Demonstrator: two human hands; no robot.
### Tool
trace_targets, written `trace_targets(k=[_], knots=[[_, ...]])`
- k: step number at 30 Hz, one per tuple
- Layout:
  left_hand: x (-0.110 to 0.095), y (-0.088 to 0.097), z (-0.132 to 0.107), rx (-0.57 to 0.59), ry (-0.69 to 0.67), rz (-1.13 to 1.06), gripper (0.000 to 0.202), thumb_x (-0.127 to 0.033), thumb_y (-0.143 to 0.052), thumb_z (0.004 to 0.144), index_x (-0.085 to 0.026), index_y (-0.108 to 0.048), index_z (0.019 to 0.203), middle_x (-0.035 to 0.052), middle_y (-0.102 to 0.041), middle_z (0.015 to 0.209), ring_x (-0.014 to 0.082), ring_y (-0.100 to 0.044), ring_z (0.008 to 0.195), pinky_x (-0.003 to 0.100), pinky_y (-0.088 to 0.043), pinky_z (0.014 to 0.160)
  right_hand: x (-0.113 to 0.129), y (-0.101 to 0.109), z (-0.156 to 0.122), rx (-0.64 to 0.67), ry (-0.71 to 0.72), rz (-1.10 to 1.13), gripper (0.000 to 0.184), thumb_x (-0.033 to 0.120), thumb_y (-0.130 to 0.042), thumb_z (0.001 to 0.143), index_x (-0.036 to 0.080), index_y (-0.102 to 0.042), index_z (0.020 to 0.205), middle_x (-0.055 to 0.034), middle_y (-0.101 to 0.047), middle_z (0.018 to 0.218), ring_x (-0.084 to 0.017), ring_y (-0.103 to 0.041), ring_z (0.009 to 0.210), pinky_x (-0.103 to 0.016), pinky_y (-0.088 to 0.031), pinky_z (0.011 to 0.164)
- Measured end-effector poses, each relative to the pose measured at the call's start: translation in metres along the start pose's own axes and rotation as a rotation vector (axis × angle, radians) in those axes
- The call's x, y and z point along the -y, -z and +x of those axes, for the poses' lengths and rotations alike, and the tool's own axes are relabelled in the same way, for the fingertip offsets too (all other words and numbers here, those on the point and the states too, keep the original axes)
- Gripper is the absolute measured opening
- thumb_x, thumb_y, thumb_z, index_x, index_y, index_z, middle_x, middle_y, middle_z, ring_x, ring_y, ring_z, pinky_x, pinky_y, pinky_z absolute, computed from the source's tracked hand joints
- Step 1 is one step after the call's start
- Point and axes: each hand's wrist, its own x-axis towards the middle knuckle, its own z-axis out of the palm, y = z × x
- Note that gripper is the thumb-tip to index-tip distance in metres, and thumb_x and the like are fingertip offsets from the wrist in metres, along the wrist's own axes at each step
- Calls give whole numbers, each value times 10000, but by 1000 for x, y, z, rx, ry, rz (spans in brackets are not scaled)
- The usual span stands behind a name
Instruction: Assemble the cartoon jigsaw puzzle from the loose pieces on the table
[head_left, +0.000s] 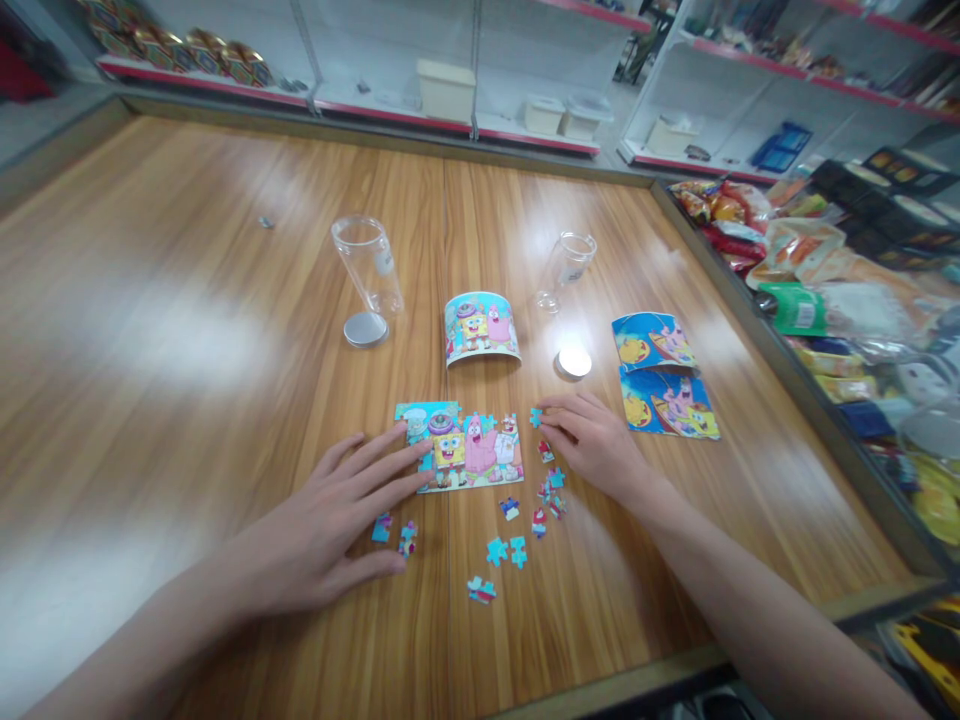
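A partly assembled cartoon jigsaw puzzle (480,450) lies flat on the table, with gaps along its top edge. My left hand (352,510) is open, its spread fingertips resting on the puzzle's left side. Two loose pieces (407,538) lie under and beside that hand. My right hand (592,440) is closed in a pinch on a light blue puzzle piece (535,417), just right of the puzzle. Several more loose pieces (497,551) are scattered below and to the right. Behind the puzzle stands a curved picture card (481,328) with a matching cartoon scene.
On the wooden table (225,400), a clear jar (371,265) and a smaller clear jar (566,270) stand behind, with a silver lid (365,329) and another round lid (574,362). A blue cartoon puzzle (670,402) lies at right. Packaged goods (840,290) sit beyond the right edge.
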Motion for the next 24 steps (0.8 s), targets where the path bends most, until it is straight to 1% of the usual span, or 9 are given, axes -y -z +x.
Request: trace_targets(k=[3,6,10,14,20,24], knots=[[1,-4,-1,18,2,7,696,-546,-559,926,-311,-319,1536,39,-246,1634,351,-174,1520,604,-289,1170,2,1,2,8,2,15,148,224,-530,988,192,-666,939,-69,-691,1058,-204,-609,981,-383,-499,910],[0,-2,-1,8,2,-28,679,-524,-578,923,-314,-347,1525,40,-262,1628,339,-209,1514,592,-268,1188,4,3,2,27,-3,21,137,224,-526,986,189,-649,935,-73,-675,989,-205,-599,951,-369,-497,877],[-3,2,0,6,-9,-66,673,-493,-588,926,-318,-342,1528,46,-272,1624,325,-255,1501,577,-259,1201,7,3,3,17,-79,-9,102,230,-558,964,172,-641,978,-78,-644,931,-208,-591,913,-354,-492,830],[-4,2,-1,17,-30,-65,685,-478,-582,933,-303,-319,1541,61,-264,1626,325,-248,1504,581,-240,1206,7,2,4,9,-131,-14,123,257,-586,958,170,-662,1000,-74,-621,923,-201,-594,887,-340,-495,813],[-5,2,-1,11,-18,-153,649,-469,-597,926,-322,-369,1516,51,-299,1614,329,-257,1499,590,-201,1214,4,-5,4,7,-122,69,106,214,-564,962,194,-663,995,-68,-625,945,-196,-610,890,-340,-510,814],[-7,3,1,32,-14,-156,647,-471,-582,935,-337,-347,1523,35,-288,1619,327,-250,1502,600,-191,1214,4,-7,2,11,-121,81,138,205,-545,968,201,-661,1043,-70,-622,967,-197,-612,897,-339,-510,810]])
